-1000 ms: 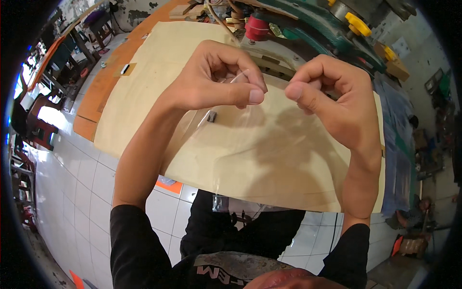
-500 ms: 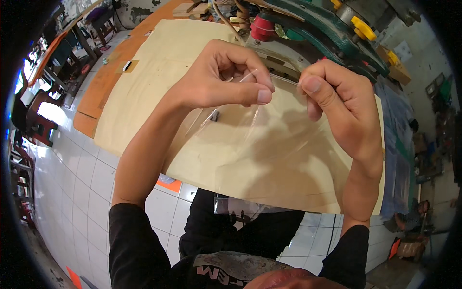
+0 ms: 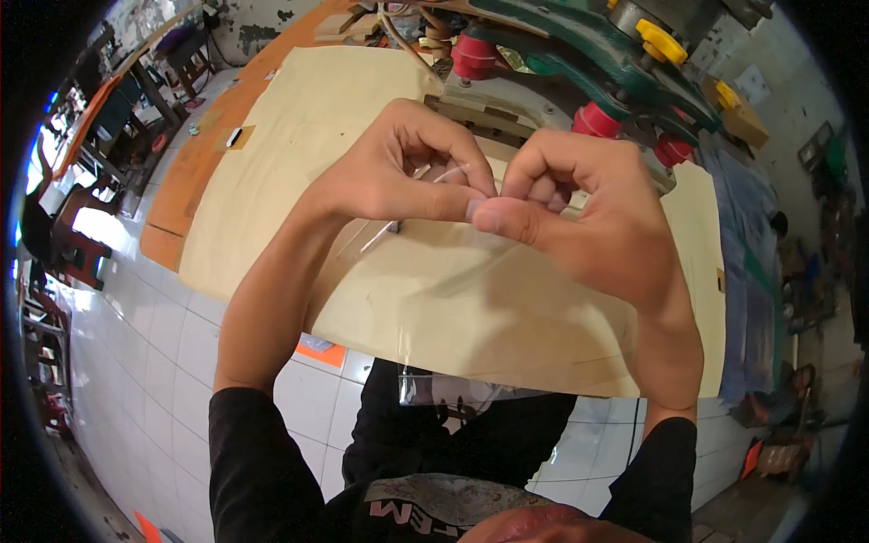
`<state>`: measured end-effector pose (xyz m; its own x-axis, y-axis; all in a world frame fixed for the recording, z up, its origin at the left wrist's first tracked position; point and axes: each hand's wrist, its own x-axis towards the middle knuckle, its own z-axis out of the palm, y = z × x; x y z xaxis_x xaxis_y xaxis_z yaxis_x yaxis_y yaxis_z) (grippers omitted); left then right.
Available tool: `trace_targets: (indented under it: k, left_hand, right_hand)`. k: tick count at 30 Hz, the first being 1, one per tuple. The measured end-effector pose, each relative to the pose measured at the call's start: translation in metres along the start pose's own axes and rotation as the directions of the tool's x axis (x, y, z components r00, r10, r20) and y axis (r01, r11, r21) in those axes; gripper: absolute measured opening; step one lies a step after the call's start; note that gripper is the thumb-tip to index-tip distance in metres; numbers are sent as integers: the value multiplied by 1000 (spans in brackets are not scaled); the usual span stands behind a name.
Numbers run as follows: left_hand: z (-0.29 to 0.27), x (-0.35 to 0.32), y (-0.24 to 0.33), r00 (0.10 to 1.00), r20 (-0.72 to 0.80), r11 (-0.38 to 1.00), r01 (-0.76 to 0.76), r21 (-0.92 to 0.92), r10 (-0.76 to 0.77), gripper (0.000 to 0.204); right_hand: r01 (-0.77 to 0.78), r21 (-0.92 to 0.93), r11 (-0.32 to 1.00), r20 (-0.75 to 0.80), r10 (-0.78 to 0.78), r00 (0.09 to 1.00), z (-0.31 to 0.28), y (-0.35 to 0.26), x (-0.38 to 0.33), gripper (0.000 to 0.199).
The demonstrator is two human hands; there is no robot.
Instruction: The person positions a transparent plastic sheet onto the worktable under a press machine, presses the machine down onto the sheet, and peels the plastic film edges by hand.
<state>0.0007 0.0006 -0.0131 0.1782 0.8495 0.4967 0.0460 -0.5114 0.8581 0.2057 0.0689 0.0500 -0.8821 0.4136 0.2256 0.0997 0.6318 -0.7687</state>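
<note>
A clear plastic sheet or bag hangs below my hands and reaches over the table's near edge; its exact outline is hard to make out. My left hand is closed in a pinch on the plastic, thumb against fingertips. Right beside it, my right hand pinches too, its thumb tip meeting the left thumb and fingertips. Whatever lies between the right fingertips is covered by the thumb, though the plastic's upper edge runs there. Both hands are above a pale sheet that covers the table.
Behind my hands stands a dark green machine frame with red feet and a yellow knob. Stacked clear plastic lies at the right. An orange-brown tabletop shows at the left, with a small white object.
My right hand has moved left until its fingertips meet those of my left hand. Earlier there was a gap between them. The left hand stays in its pinch.
</note>
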Motion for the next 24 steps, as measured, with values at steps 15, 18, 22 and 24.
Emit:
trace_targets:
  k: [15, 18, 22, 24]
  left_hand:
    - [5, 0, 3, 997, 46, 994, 63, 91, -67, 12]
    - [4, 1, 5, 997, 39, 992, 68, 109, -72, 13]
    - [6, 0, 6, 1000, 23, 998, 13, 69, -14, 12]
    - [4, -1, 7, 999, 35, 998, 31, 62, -33, 11]
  right_hand:
    - [77, -51, 996, -42, -79, 996, -2, 1, 0, 22]
    - [98, -85, 992, -49, -102, 994, -2, 2, 1, 20]
    - [118, -82, 990, -54, -122, 991, -4, -1, 1, 15]
    - [114, -81, 990, -23, -116, 993, -8, 0, 0, 15]
